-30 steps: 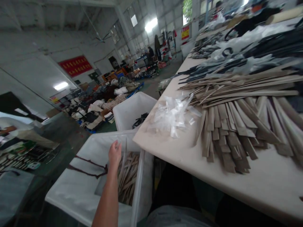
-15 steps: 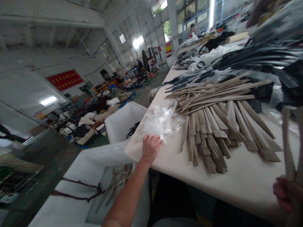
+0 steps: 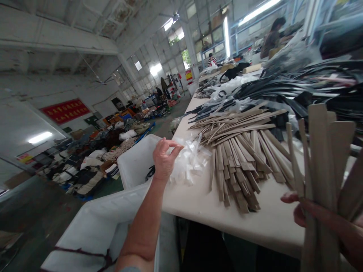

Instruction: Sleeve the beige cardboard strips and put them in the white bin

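Note:
My left hand is raised over the left side of the table, thumb and forefinger pinched together. Whatever is between those fingertips is too small or see-through to make out. Just behind and below it lies a loose heap of clear plastic pieces. At the right edge, my right hand is closed around several flat taupe strips, which stand upright and fan out above the fingers. Between the hands, a big pile of similar taupe strips spreads over the pale tabletop.
Dark strips and clear plastic sheeting cover the table further back. Two white bins stand against the table's left side. Heaps of material lie on the floor beyond. Two people are at the back.
My left hand has lifted off the clear plastic heap, up and to the left, into a pinch. My right hand has come further into view with the strips. The view has turned right.

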A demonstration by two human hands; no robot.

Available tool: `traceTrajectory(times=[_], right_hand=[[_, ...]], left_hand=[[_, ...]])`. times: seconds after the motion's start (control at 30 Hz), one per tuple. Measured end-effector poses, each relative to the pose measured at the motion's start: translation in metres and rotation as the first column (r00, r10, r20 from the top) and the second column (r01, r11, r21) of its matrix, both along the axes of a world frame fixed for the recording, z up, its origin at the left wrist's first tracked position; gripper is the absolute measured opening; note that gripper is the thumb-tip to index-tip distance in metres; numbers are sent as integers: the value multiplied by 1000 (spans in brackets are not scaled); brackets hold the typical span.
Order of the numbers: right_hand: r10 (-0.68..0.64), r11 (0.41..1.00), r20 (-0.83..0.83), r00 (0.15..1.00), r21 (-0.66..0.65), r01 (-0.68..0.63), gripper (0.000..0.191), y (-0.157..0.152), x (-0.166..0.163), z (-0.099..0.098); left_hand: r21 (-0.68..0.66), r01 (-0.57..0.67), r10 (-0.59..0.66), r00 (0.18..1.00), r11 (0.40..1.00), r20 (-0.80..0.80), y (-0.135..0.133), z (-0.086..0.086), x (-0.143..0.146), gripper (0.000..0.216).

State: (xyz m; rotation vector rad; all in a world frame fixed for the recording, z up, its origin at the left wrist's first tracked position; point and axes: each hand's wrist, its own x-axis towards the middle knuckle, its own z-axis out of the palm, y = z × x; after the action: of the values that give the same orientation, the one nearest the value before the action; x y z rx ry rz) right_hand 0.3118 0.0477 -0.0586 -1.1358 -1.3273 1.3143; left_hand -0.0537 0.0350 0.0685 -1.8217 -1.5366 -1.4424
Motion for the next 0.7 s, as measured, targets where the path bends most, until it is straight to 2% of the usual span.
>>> traceTrajectory(times=[0.1, 0.2, 0.33, 0.4, 0.5, 0.7], right_hand=[[36, 995, 13, 999, -91, -35, 33, 4, -8, 29], [120, 993, -57, 991, 9, -119, 38, 3, -20, 60], [278, 959, -172, 945, 103, -264, 42, 3, -41, 88], [372, 927, -193, 908, 129, -352, 42, 2, -52, 94], [470, 883, -225, 854, 149, -446, 40, -3, -65, 95], [430, 902, -247, 868, 144, -406, 39, -19, -81, 97]], left_hand=[[-11, 91, -91, 995, 996, 47, 4, 25, 13, 17], [-91, 193, -187, 980, 977, 63, 3, 46, 33, 23], [-209, 365, -333, 927, 907, 172, 2, 62, 64, 29], [-247, 428, -369, 895, 869, 251, 3, 61, 78, 30], [-288, 461, -371, 873, 839, 315, 3, 52, 95, 31], [-364, 484, -346, 857, 796, 382, 7, 29, 109, 25]])
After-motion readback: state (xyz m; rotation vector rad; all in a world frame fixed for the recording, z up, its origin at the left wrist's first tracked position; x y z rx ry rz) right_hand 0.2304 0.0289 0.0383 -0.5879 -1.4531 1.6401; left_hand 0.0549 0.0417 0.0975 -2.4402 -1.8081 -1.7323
